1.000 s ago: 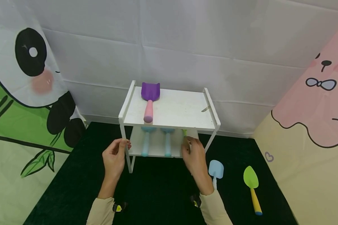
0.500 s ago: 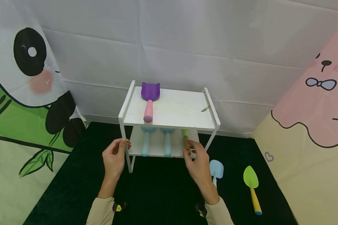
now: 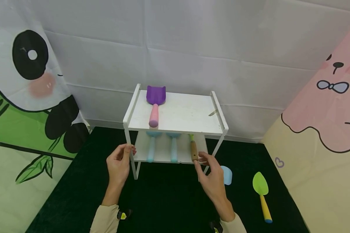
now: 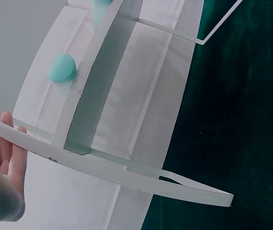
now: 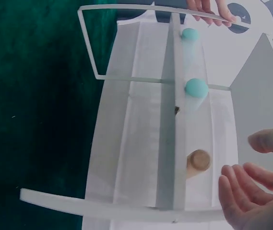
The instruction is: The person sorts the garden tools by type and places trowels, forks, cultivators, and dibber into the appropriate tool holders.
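The left hand (image 3: 118, 165) is gripping a white shelf leg (image 3: 133, 169); the right hand (image 3: 213, 179) is hovering loosely open, holding nothing, just beside a wooden-handled tool (image 3: 193, 151).

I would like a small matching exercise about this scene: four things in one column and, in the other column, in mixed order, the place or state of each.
1. Purple-and-pink shovel
2. Wooden-handled tool
3. Yellow-handled trowel
4. White rack

A. On the lower shelf
B. On the dark green surface
C. Supports tools on two levels
D. On the upper shelf

Right pairs: 1-D, 2-A, 3-B, 4-C
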A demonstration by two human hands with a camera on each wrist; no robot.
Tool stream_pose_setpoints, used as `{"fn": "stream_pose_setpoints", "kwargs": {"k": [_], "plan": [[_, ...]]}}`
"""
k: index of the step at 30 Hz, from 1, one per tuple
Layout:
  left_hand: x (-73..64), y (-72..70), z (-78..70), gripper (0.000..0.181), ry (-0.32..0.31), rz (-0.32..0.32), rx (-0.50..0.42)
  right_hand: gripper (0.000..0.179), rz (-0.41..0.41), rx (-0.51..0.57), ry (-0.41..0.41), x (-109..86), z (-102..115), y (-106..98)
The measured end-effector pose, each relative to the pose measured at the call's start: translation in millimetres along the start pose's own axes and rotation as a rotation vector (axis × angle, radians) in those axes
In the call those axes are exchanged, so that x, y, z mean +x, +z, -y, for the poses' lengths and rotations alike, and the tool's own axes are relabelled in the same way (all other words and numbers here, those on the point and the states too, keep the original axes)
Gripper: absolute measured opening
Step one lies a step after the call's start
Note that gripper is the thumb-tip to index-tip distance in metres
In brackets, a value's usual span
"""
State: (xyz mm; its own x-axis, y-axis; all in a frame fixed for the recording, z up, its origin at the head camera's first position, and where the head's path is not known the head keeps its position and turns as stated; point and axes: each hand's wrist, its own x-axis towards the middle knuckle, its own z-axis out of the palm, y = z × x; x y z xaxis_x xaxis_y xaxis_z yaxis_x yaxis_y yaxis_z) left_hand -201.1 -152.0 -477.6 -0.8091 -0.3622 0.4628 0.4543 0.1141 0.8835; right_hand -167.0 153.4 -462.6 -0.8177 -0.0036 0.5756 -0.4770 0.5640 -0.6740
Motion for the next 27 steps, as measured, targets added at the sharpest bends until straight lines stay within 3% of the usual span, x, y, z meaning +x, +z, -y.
{"fn": "stream_pose_setpoints", "kwargs": {"k": [15,21,27], "plan": [[-0.6,0.1,-0.5,0.023,-0.008,-0.007,-0.008,0.032,-0.028,0.024,0.078,-22.0,-18.4,-21.6],[-1.1,-0.6,-1.1,0.023,-0.011,-0.008,0.013,0.031,-0.041,0.070,0.159,-29.8,-26.1,-30.2],[-1.4,0.0,-1.4,0.024,-0.013,-0.003,0.014,0.032,-0.026,0.030,0.265,-37.4,-33.5,-37.6]]}}
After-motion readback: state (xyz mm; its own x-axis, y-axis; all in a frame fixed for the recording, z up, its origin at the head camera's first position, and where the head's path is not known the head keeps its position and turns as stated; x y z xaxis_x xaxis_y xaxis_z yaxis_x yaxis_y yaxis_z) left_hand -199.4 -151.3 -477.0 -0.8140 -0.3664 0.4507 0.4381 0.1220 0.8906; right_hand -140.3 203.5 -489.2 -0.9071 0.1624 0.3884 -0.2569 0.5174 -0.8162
